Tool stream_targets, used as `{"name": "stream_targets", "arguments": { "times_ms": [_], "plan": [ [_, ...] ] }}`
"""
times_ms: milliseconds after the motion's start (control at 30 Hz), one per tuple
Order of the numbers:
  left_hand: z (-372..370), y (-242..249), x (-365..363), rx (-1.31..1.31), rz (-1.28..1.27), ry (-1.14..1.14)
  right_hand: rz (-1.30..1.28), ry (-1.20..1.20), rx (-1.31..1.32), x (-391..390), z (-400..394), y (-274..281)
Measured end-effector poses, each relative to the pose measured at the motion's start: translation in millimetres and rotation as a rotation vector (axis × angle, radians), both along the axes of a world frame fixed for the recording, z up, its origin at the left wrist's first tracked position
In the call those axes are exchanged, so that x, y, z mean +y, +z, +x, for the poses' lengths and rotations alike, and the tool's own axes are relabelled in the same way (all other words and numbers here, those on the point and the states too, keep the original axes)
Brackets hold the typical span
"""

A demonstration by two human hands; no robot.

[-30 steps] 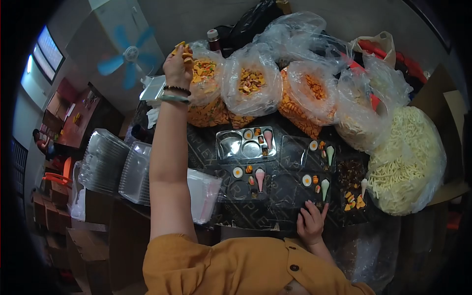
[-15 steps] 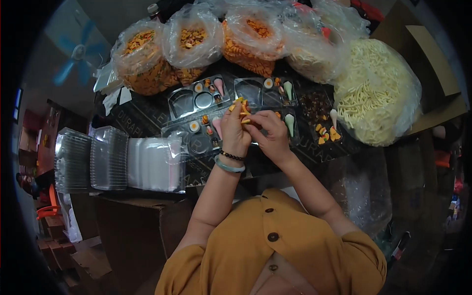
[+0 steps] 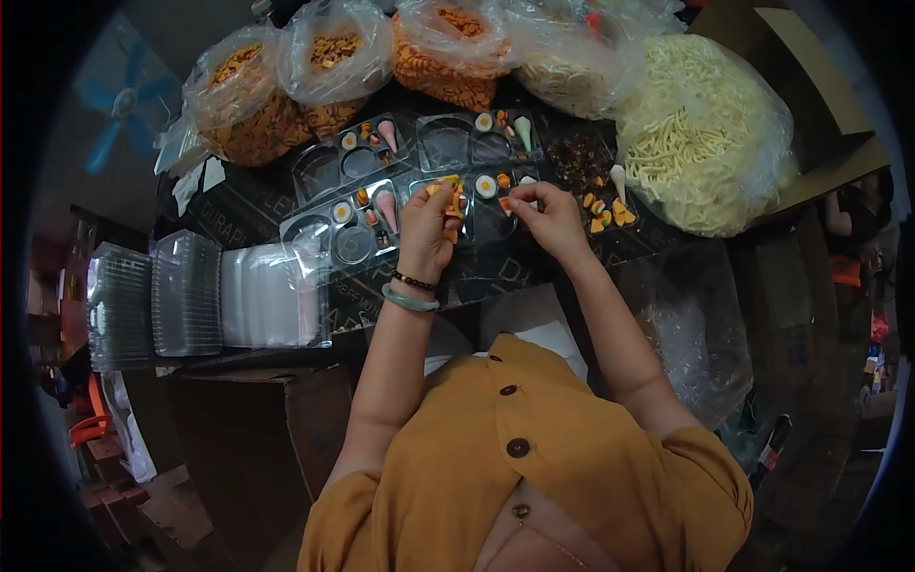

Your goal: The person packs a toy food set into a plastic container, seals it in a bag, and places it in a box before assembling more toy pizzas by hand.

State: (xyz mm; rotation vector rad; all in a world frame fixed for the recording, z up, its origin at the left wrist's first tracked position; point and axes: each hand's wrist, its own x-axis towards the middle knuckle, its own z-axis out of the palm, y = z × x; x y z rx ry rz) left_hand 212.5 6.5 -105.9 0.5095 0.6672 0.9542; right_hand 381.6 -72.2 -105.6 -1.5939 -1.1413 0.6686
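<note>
Holding, at centre frame: my left hand [image 3: 425,227], fingers curled around a cluster of yellow-orange pieces [image 3: 452,198]. Just right of centre: my right hand [image 3: 551,219], fingertips drawn together at a small orange piece [image 3: 505,204]; whether pinched or merely touched, I cannot tell. Between my hands, centre: one clear tray [image 3: 493,229], bearing a white-and-yellow disc [image 3: 485,186]. Left of centre: a second tray [image 3: 355,246], with a pink cone [image 3: 386,206]. Both on the dark counter [image 3: 469,270]. Upper left: an opened bag of orange pieces [image 3: 246,110]. Upper right: a large bag of pale strands [image 3: 701,143]. Lower left: clear plastic containers [image 3: 186,296], nested.
</note>
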Motion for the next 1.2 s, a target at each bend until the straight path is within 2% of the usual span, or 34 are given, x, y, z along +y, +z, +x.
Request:
{"name": "stream_targets", "arguments": {
  "times_ms": [33,67,133,267,333,367,433,567,633,700,767,800,867,900,967,1200],
  "plan": [
    [-0.3,-3.3,0.5,0.048,0.015,-0.052,0.143,-0.01,-0.406,1.8,-1.5,-0.9],
    [-0.3,-5.3,1.6,0.097,0.031,-0.103,0.148,-0.01,-0.407,3.7,-4.4,-1.9],
    [-0.6,-4.8,-0.4,0.112,0.048,-0.137,0.213,-0.084,-0.776,5.9,-14.6,-0.9],
    [-3.8,-13.7,0.7,0.13,0.058,-0.227,0.239,-0.104,-0.868,9.9,-20.6,1.1],
    [-6.0,-7.9,-0.1,0.144,0.068,-0.25,0.28,-0.043,-0.62,10.7,-19.9,5.8],
    [-5.7,-5.3,-1.4,0.156,0.08,-0.282,0.276,-0.044,-0.621,11.4,-21.5,7.5],
    [-5.2,-3.2,-1.7,0.156,0.083,-0.314,0.148,0.155,-0.17,13.9,-25.0,10.9],
    [-4.4,2.3,-4.6,0.171,0.064,-0.303,0.089,0.13,-0.079,17.0,-17.5,2.4],
    [-9.9,0.0,-1.0,0.188,0.063,-0.31,0.044,0.108,0.196,15.4,-10.5,4.0],
    [-13.4,-0.8,1.9,0.203,0.067,-0.321,0.001,0.124,0.129,7.7,1.0,10.3],
    [-14.1,0.2,2.5,0.241,0.08,-0.316,-0.058,0.296,-0.431,2.5,8.5,13.8],
    [-13.7,-1.3,3.1,0.239,0.08,-0.318,-0.06,0.294,-0.433,1.9,8.8,13.7],
    [-12.0,-5.0,3.6,0.275,0.101,-0.332,0.057,0.285,-0.895,1.1,7.4,13.0],
    [-11.0,-4.8,3.4,0.274,0.101,-0.333,0.057,0.284,-0.896,3.4,6.8,9.0],
    [-10.9,-3.9,2.8,0.327,0.081,-0.344,0.224,0.149,-0.98,9.0,5.4,-2.2],
    [-8.6,-6.3,2.8,0.374,0.08,-0.348,0.183,0.107,-1.059,-6.1,-3.4,2.9]
  ]
}}
